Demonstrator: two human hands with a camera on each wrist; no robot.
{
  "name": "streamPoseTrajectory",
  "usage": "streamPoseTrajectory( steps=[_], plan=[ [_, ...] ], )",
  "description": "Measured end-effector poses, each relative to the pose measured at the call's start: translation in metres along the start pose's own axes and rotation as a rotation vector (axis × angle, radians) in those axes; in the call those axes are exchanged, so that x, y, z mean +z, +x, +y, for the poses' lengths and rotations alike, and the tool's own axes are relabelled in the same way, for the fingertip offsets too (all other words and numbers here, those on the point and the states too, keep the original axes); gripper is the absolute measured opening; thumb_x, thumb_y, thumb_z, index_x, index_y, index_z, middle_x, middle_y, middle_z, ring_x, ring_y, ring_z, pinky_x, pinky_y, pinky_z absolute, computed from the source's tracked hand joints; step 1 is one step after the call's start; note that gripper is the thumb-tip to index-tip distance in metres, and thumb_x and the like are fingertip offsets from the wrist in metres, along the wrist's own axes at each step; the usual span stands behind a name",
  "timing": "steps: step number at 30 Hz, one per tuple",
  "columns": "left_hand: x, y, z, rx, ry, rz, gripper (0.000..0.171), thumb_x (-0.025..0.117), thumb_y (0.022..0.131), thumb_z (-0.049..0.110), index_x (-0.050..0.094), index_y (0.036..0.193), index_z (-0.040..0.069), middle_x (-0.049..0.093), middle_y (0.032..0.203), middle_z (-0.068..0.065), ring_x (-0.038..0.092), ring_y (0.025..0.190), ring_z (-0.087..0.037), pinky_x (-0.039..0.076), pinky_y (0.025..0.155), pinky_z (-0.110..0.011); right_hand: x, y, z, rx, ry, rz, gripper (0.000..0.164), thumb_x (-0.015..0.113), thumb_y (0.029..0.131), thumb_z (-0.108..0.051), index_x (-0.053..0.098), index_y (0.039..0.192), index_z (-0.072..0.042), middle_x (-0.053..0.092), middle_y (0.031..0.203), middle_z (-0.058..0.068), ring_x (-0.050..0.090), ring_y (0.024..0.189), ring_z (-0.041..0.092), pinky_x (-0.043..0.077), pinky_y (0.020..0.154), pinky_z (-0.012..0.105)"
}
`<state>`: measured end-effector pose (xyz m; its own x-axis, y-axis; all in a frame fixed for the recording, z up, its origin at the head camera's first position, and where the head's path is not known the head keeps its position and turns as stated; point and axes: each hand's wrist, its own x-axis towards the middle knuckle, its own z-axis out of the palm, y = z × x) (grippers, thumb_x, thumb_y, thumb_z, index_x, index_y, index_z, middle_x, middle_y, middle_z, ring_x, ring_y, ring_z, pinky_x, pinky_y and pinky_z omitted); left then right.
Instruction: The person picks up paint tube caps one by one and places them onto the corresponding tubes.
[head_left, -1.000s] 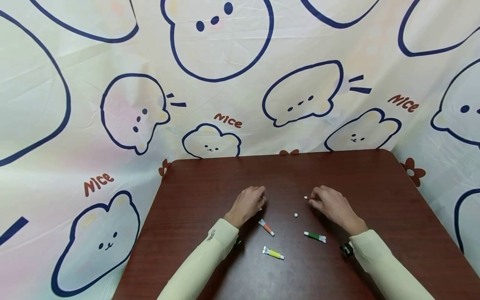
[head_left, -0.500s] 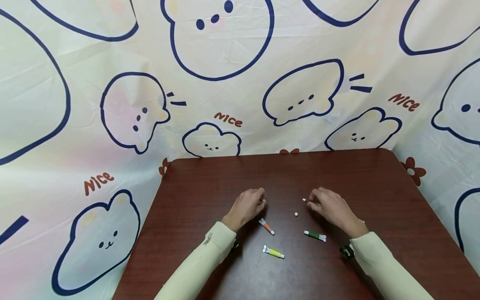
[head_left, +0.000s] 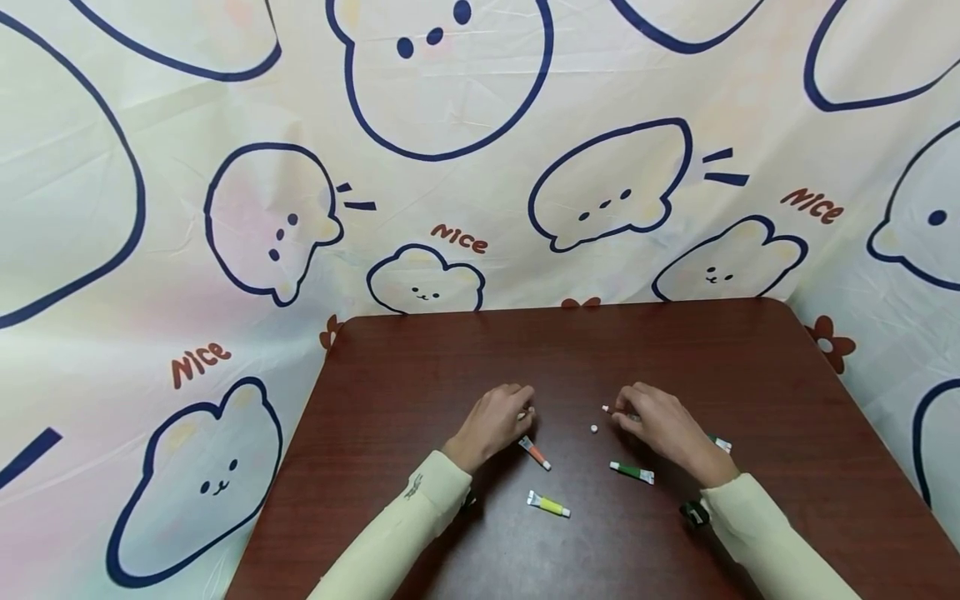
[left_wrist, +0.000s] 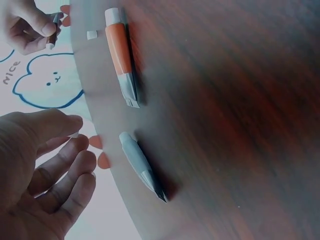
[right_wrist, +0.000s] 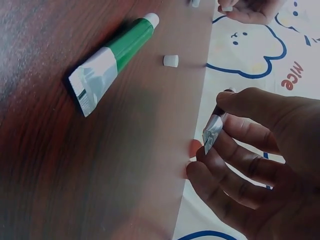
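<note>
My left hand point(head_left: 491, 423) pinches a small white cap point(left_wrist: 74, 135) between thumb and forefinger in the left wrist view. A dark paint tube point(right_wrist: 213, 131) with a silver crimped end is held between the thumb and fingers of my right hand point(head_left: 663, 422). Its white tip point(head_left: 605, 409) points left, towards the other hand. Between the hands, a loose white cap point(right_wrist: 170, 60) stands on the table. Below the left hand lie an orange paint tube point(left_wrist: 119, 50) and a pale grey-white one point(left_wrist: 140, 162). Near the right hand is a green paint tube point(right_wrist: 117, 60).
A yellow paint tube point(head_left: 549, 504) lies nearest me on the dark red-brown table point(head_left: 420, 358). Another tube's silver end point(head_left: 722, 443) shows beside my right wrist. Behind the table hangs a pale cloth point(head_left: 465, 192) printed with cartoon bears.
Both hands have drawn slightly towards me, and the tube in the right hand has shifted a little left. The end of another tube has come into view beside the right wrist.
</note>
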<state>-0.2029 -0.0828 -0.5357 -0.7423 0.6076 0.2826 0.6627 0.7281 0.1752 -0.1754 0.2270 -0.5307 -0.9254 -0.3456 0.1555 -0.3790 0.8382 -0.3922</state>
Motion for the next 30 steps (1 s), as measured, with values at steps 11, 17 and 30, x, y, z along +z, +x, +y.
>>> streamPoseTrajectory(
  steps=[11,17,30],
  plan=[
    [-0.001,-0.008,0.004,0.021,0.015,-0.013,0.008,0.075,0.102,0.015,0.068,0.098,0.014,0.068,0.093,0.0,0.066,0.083,-0.016,0.058,0.075,-0.032,0.001,-0.003,-0.002,-0.025,0.004,0.035,0.011,0.085,0.095,-0.013,0.074,0.098,-0.013,0.067,0.092,-0.002,0.065,0.082,0.013,0.055,0.068,0.033],
    [-0.001,-0.009,0.007,0.03,0.016,-0.024,0.004,0.075,0.102,0.016,0.072,0.103,0.014,0.07,0.099,-0.001,0.068,0.088,-0.017,0.06,0.079,-0.034,0.001,-0.006,-0.008,-0.02,0.006,0.017,0.011,0.085,0.095,-0.013,0.075,0.099,-0.012,0.067,0.092,-0.002,0.063,0.081,0.011,0.055,0.068,0.032],
    [-0.002,-0.012,0.016,0.057,-0.054,-0.005,0.004,0.075,0.104,0.015,0.075,0.107,0.013,0.075,0.097,-0.001,0.069,0.087,-0.017,0.06,0.078,-0.034,0.006,-0.008,-0.014,-0.053,-0.005,0.027,0.012,0.085,0.094,-0.012,0.075,0.098,-0.012,0.067,0.091,-0.002,0.064,0.08,0.013,0.055,0.067,0.032]
  ],
)
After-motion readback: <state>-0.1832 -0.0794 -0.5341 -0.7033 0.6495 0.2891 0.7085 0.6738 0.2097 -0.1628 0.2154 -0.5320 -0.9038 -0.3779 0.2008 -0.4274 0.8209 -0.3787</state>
